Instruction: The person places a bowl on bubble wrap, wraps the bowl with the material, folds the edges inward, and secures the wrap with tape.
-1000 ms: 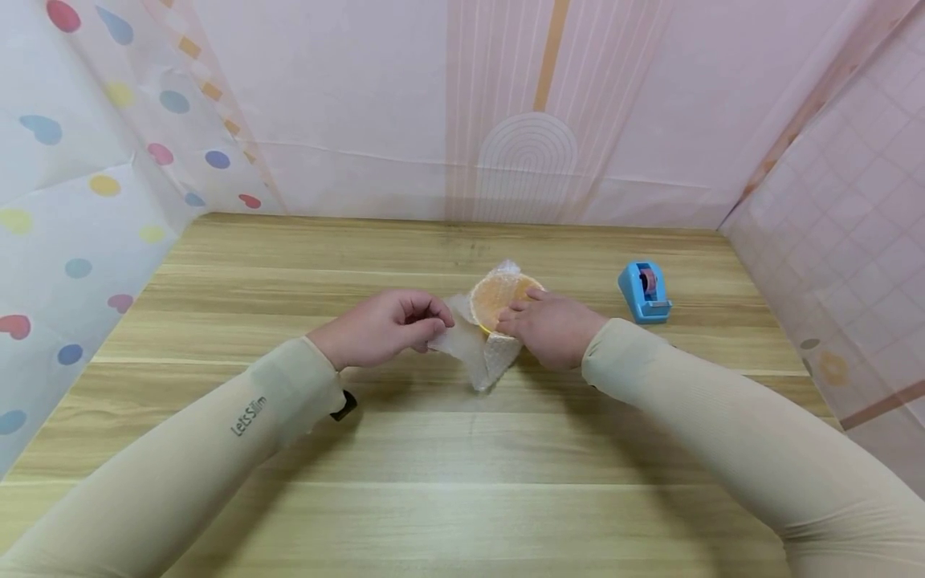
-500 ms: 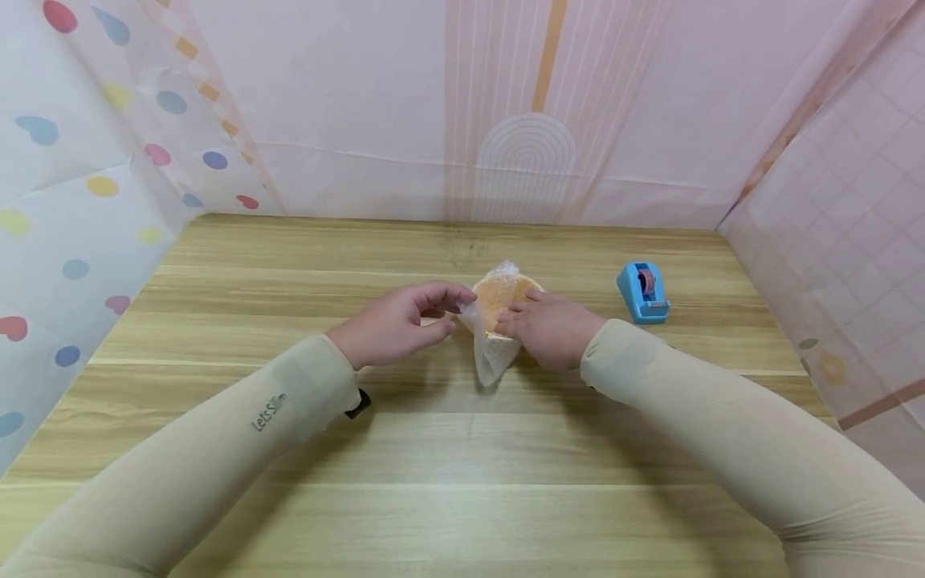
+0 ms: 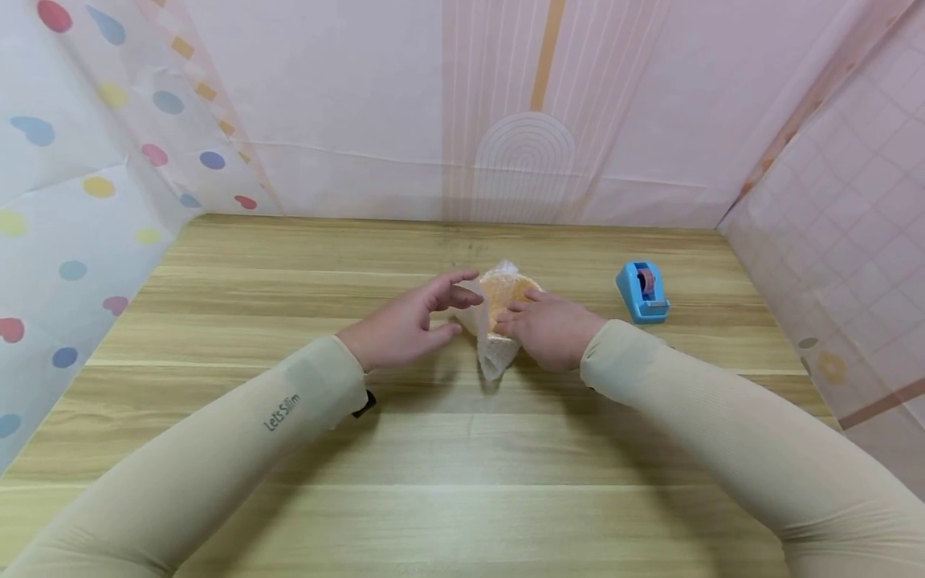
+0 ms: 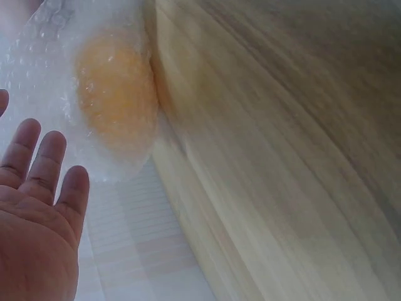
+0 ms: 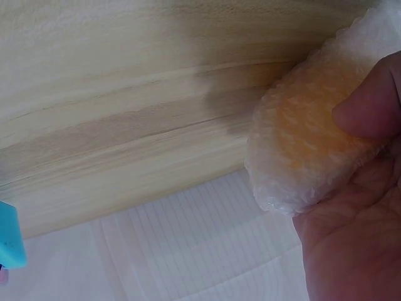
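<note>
A round orange object (image 3: 496, 291) sits on the table inside bubble wrap (image 3: 497, 353); its exact kind is hidden. My right hand (image 3: 552, 331) holds it from the right, with fingers over the top. In the right wrist view the thumb (image 5: 369, 113) presses on the wrapped side. My left hand (image 3: 405, 325) is just left of the bundle, its fingers spread and relaxed beside a raised flap of the wrap. In the left wrist view three fingertips lie close to the film, and I cannot tell whether they touch it.
A blue tape dispenser (image 3: 643, 292) with a pinkish roll stands on the wood-grain table (image 3: 462, 482) to the right of the hands. Patterned sheets (image 3: 347, 104) hang behind the table and on both sides.
My left hand has moved right, folding the left flap of wrap up toward the orange object, and its fingers have let go and spread. The right hand stays in place.
</note>
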Demonstrator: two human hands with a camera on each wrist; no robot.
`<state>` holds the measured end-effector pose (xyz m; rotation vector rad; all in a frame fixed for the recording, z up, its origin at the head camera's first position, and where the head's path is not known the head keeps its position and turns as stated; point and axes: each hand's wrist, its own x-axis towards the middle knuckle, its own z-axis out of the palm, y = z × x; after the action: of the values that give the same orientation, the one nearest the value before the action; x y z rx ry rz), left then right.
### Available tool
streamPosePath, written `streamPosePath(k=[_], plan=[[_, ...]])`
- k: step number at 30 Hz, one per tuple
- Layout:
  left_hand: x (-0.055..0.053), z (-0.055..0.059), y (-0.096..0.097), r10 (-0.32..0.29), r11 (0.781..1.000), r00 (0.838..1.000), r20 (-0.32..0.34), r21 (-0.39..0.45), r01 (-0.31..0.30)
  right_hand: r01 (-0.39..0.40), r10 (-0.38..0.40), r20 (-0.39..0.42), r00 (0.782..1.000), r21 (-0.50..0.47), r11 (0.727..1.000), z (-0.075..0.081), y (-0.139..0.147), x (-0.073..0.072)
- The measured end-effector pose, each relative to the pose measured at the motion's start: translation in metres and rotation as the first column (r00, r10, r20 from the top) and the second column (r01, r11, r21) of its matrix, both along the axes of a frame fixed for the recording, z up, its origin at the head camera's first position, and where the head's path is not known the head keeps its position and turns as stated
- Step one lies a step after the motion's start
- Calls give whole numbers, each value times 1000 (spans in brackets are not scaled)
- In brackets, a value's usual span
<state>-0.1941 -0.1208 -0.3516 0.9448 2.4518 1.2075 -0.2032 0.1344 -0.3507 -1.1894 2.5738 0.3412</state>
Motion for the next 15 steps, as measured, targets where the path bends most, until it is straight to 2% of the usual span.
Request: streamPosePath(k=[4,8,12,15], plan=[[1,-3,0,-3,999,999,-45,-42,1,-8,8,-8,1000,4,1000,0,1,0],[3,-6,1,-32,988,994,-103,-154,16,-14,13,-23,1000,-1,1000,-1,1,-1],[4,-10,3,-90,960,979,-185,-278,36,-15,14,-32,999,-25,1000,-2,1,-1],[5,-13,5,-135,933,960,-245,-357,40,-3,2,-21,1000,-33,999,-2,2,0]])
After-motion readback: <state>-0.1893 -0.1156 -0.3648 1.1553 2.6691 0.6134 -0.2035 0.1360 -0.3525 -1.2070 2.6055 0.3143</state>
